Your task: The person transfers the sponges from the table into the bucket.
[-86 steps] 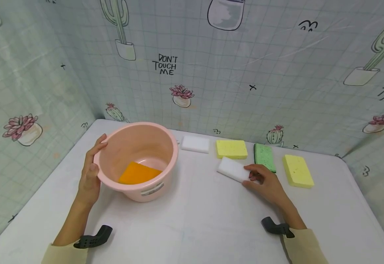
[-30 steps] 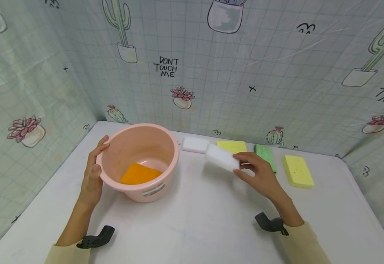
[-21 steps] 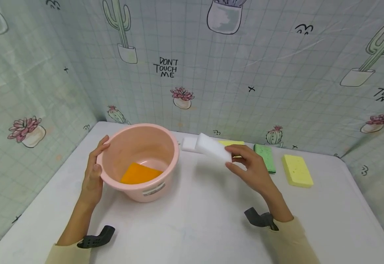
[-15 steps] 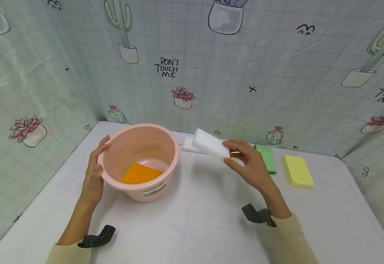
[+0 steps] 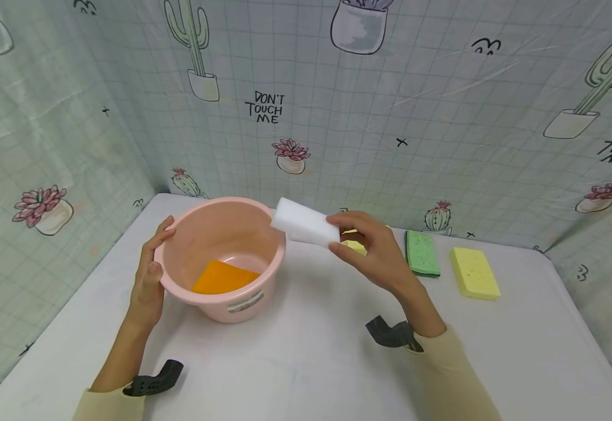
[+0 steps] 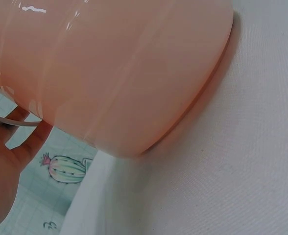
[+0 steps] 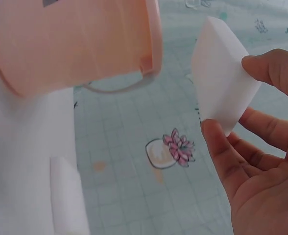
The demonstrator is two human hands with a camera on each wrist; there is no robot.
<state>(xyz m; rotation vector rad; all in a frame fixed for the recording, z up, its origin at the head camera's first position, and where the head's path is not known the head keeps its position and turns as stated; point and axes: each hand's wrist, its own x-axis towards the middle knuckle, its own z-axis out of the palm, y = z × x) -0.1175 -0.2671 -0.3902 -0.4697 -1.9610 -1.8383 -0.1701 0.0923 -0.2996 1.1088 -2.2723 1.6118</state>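
Head view: a person's right hand (image 5: pixel 379 257) pinches a white block (image 5: pixel 303 222) above the tabletop (image 5: pixel 295 362), its grip closed on the near end between thumb and fingers. The block's far end overlaps the right side of a pink tub (image 5: pixel 216 234) as seen from above; the right wrist view shows a gap between block and tub.

At the tub's other side, the left hand (image 5: pixel 147 286) holds the rim, its grip spread along the outer wall with fingertips at the edge. The left wrist view shows two of its fingers near the wall and the handle (image 6: pixel 12 121), with the tub's base resting on the tabletop. Inside the tub, an orange block (image 5: pixel 224 277) lies at the bottom, toward the near side.

A second white block (image 7: pixel 68 200) rests on the tabletop, largely hidden from above by the held one. A yellow sponge (image 5: pixel 357 245) lies behind the right hand, partly covered by it. Farther right are a green sponge (image 5: pixel 422 252) and, beside it but apart, another yellow sponge (image 5: pixel 475 273).

Tan sleeves (image 5: pixel 458 374) cover both forearms, and a checked sheet (image 5: pixel 358 169) printed with potted plants and "DON'T TOUCH ME" hangs behind the tabletop.
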